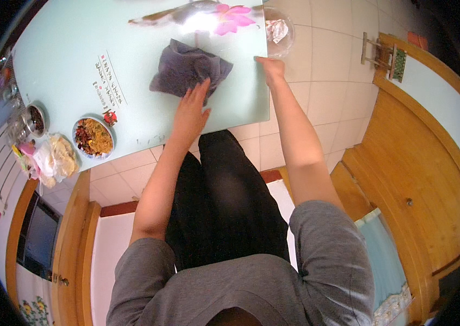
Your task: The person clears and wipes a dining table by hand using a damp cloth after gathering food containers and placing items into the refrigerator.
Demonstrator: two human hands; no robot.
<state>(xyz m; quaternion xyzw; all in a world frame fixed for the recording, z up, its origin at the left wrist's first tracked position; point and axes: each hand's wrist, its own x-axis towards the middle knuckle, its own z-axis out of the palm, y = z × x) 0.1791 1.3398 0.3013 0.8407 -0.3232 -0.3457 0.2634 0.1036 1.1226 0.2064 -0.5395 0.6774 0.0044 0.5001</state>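
A crumpled dark grey cloth [181, 67] lies on the glass tabletop [140, 110], which carries a printed pink flower and writing. My left hand [193, 106] rests on the cloth's near edge with its fingers extended and the thumb apart; the fingertips touch the fabric, and no grip on it shows. At the table's right edge is my right hand [272, 69], its index finger stretched over the glass corner area and the other fingers curled at the edge, partly hidden. Whether it grips the edge I cannot tell.
A bowl of food [93, 137] stands near the table's front edge at left, beside plastic bags [56, 157] and a small metal bowl [35, 120]. Right of the table, a clear bin [281, 32] holds crumpled paper. A small folding stool [384, 57] stands farther right, near wooden furniture [409, 171].
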